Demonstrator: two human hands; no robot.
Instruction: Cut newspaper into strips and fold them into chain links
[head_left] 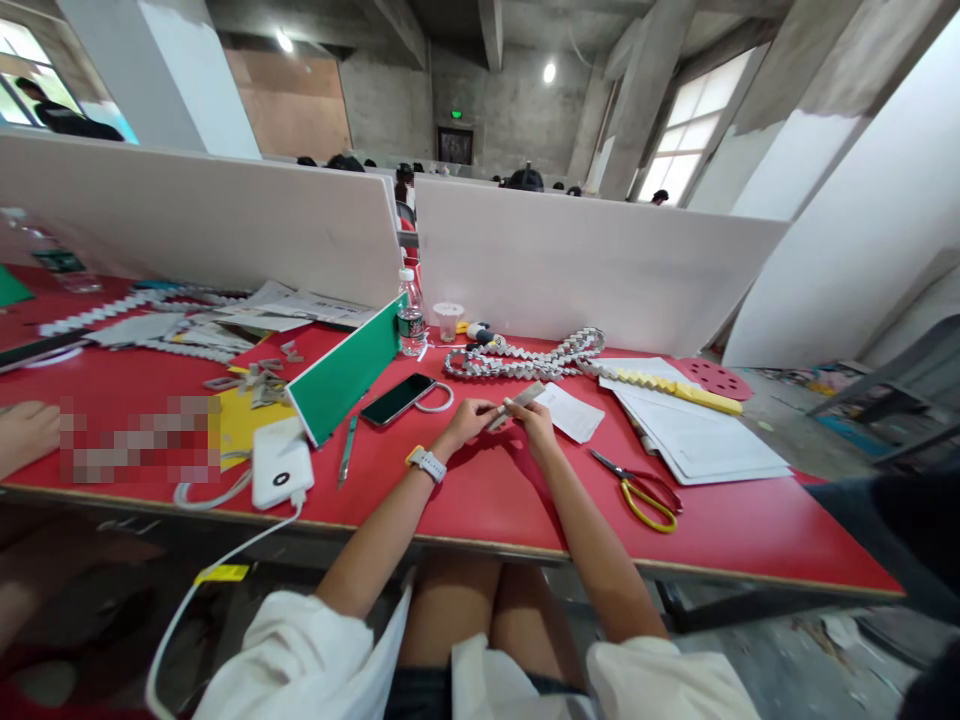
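A narrow folded paper strip (528,393) is held over the red table between both hands. My left hand (472,418), with a watch on its wrist, closes its fingers on the strip's near end. My right hand (534,420) pinches the strip's middle, the thumb close to the left fingers. Just behind the right hand lies a sheet of white paper (574,412). Scissors (637,495) with yellow handles rest to the right. Farther back is a long zigzag chain of folded paper (525,360), its right end yellow.
Left stand a green divider (349,375), a phone (397,399), a cutter knife (347,452) and a white power bank (282,463) with its cable. A water bottle (410,318) and cup (448,320) are behind. White sheets (705,435) lie right. Another person's hand (28,435) is far left.
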